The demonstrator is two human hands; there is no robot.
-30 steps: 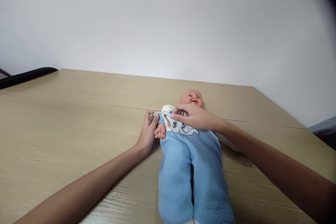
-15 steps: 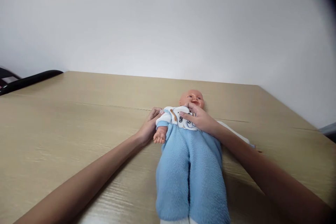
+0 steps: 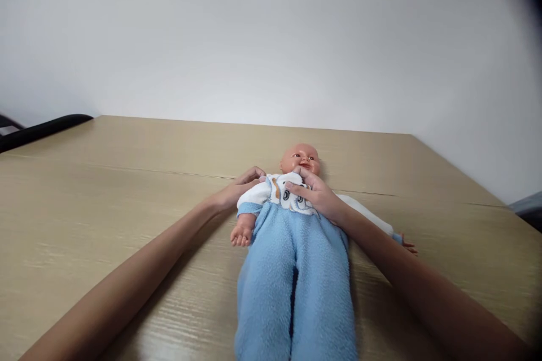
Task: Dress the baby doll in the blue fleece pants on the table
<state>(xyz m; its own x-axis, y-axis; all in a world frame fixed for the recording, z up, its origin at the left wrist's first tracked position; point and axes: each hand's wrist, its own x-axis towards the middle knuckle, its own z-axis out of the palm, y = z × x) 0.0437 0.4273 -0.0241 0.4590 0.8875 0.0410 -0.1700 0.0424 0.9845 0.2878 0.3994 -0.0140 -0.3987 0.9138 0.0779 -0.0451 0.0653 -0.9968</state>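
Observation:
A baby doll (image 3: 300, 159) lies on its back on the table, head away from me, dressed in a white and blue fleece romper (image 3: 296, 237) with an animal face on the chest. At the shoulder on the left side, my left hand (image 3: 242, 186) has its fingers closed on the white fabric. My right hand (image 3: 317, 194) rests across the chest, its fingertips pinching the romper near the collar below the doll's chin. One doll hand (image 3: 243, 230) pokes out of its cuff at the left; the other doll hand (image 3: 409, 245) shows past my right forearm.
The wooden table (image 3: 127, 208) has a seam running across it. Behind it rises a white partition (image 3: 254, 51). A black chair edge (image 3: 46, 131) stands at the far left, and a dark object (image 3: 529, 208) sits beyond the right edge.
The doll sits slightly further left in view. Its arm on the left has swung outward, and my left hand has shifted up to the shoulder. My right hand keeps its place on the chest.

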